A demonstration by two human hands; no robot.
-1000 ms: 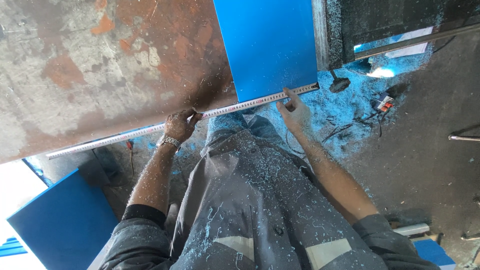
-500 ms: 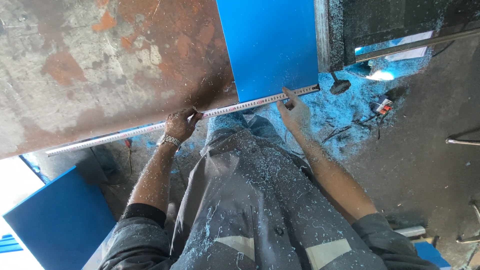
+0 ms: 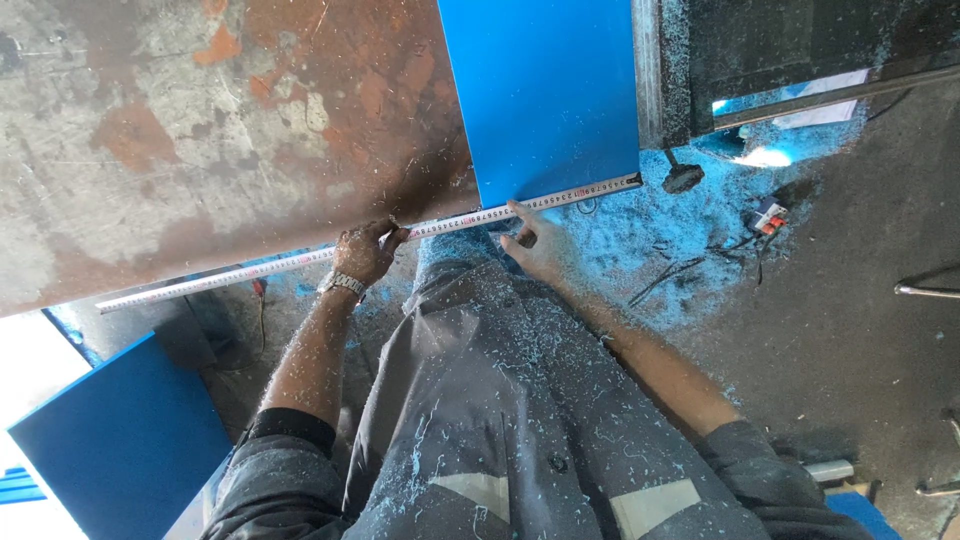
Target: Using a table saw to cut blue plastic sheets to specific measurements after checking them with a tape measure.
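Note:
A long metal ruler (image 3: pixel 300 258) lies along the near edge of a rusty metal table (image 3: pixel 200 130) and a blue panel (image 3: pixel 545 90). My left hand (image 3: pixel 365 250), with a wristwatch, pinches the ruler at the table's edge. My right hand (image 3: pixel 535 245) rests just below the ruler under the blue panel, one finger pointing up at the ruler's markings. Grey work trousers covered in blue shavings fill the lower middle.
Blue shavings (image 3: pixel 650 230) cover the dark floor at the right, with a small red and white object (image 3: pixel 768 215) and a black knob (image 3: pixel 683 178). Another blue panel (image 3: pixel 110 450) stands at the lower left. Metal rods (image 3: pixel 925 290) lie at the right edge.
The hands and ruler stay in place along the edge; only the view has shifted slightly.

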